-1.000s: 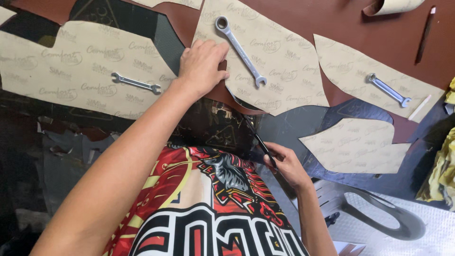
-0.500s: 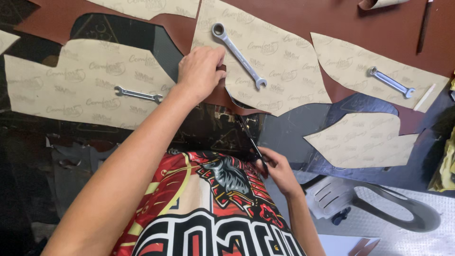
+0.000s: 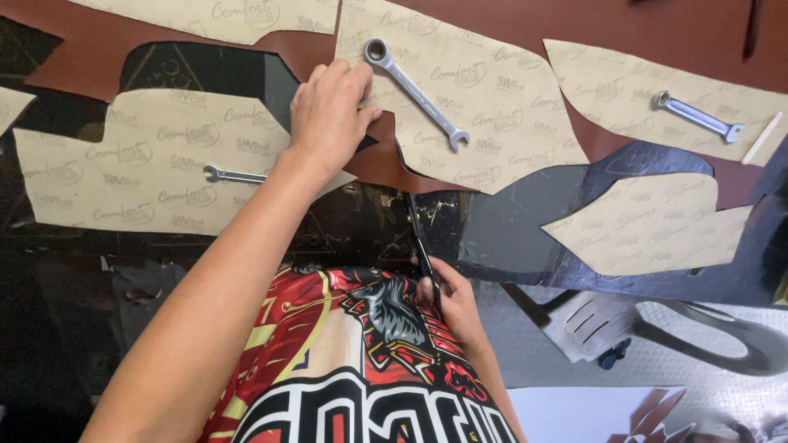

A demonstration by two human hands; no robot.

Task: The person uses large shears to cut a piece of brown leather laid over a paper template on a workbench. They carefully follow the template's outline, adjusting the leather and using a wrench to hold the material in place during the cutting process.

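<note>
My left hand (image 3: 328, 115) presses flat on the brown leather sheet (image 3: 377, 160), at the gap between two tan paper patterns. My right hand (image 3: 447, 299) grips black scissors (image 3: 420, 238) close to my body; the blades point up toward the lower edge of the leather. The centre paper pattern (image 3: 492, 107) lies on the leather, weighted by a long silver wrench (image 3: 414, 90). The left paper pattern (image 3: 148, 164) carries a smaller wrench (image 3: 234, 175).
A right paper pattern (image 3: 640, 98) holds a third wrench (image 3: 698, 116). Another pattern (image 3: 648, 221) rests on dark leather (image 3: 525, 230). A white stick (image 3: 762, 138) lies at the far right. Dark cut scraps (image 3: 698, 336) sit lower right. My printed red shirt (image 3: 345, 369) fills the bottom.
The view has shifted, so the work sits lower and closer. My right hand with the scissors has moved slightly left and upward toward the leather edge. My left hand stays pressed in place.
</note>
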